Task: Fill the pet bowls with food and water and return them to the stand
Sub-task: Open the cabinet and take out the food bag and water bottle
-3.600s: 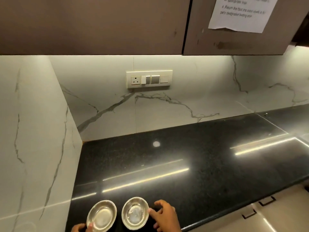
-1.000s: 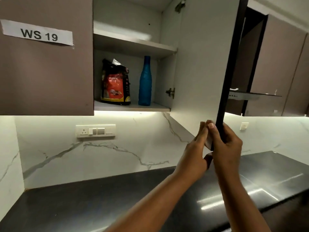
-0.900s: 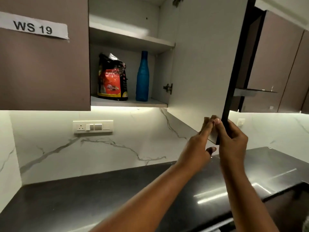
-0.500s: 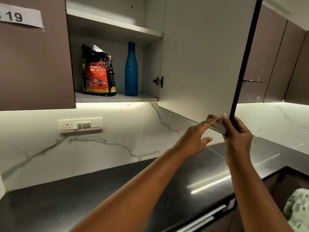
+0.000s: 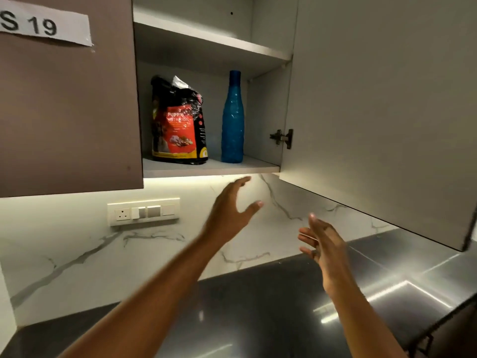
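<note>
Both hands, left hand point(image 5: 233, 211) and right hand point(image 5: 324, 245), were open and empty below the opened cupboard; food bag point(image 5: 179, 121) and water bottle point(image 5: 232, 117) sat untouched, filling undone.

We read "S 19" in black on a white paper label point(image 5: 44, 24) stuck to the closed brown cabinet door point(image 5: 67, 104) at ten o'clock. At twelve o'clock, the black-and-red food bag point(image 5: 179, 122) says "PUPPY"; its smaller print is too blurred for us.
</note>
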`<state>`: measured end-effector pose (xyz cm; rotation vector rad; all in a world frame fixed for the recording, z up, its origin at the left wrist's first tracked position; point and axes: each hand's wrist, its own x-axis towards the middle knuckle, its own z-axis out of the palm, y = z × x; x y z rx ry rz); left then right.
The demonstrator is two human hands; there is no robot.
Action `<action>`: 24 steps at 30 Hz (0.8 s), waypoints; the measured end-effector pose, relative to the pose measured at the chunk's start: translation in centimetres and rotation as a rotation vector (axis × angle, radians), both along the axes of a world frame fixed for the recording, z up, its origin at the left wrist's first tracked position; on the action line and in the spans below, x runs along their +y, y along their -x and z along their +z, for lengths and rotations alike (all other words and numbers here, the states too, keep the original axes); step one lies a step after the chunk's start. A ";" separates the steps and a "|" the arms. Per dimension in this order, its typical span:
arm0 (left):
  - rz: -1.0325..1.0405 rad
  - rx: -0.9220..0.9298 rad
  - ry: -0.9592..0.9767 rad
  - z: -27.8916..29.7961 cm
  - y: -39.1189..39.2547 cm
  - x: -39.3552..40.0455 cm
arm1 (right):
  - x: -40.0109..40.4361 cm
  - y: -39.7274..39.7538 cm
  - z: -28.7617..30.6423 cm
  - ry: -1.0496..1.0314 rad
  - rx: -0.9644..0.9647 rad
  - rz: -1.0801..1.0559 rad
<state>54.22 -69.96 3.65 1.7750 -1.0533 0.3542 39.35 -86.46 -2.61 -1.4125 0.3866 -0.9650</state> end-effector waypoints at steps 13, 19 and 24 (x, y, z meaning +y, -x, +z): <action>0.300 0.037 0.170 5.9 -18.7 7.7 | 7.5 -23.0 10.1 0.416 -0.014 0.172; 0.307 0.335 0.307 9.1 -24.7 5.7 | 6.0 -29.7 15.3 0.563 0.052 0.220; 0.357 0.543 0.442 10.8 -28.3 4.5 | 5.4 -34.3 17.4 0.574 0.127 0.444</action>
